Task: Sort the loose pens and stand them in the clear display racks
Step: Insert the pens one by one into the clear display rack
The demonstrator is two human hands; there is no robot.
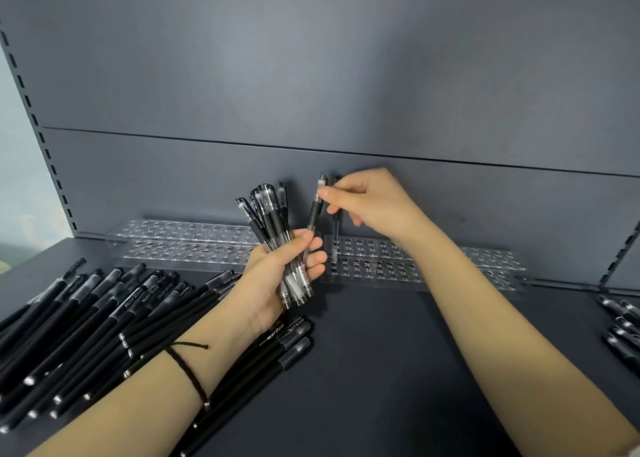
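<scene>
We face a dark grey shelf [381,370], its matching back panel [311,75], and a slotted upright [34,120] at left.

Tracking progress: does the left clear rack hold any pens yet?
Empty where visible: the left rack shows only bare holes; the pen bundle in the left hand hides its right end.

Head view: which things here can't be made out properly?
All head view.
Pen bundle: count hidden; pens overlap, left hand covers them.
Standing pen: upper part hidden by right hand pinching another pen.
Right-edge pens: cut off by frame.
Pen pile print: blurred.
</scene>
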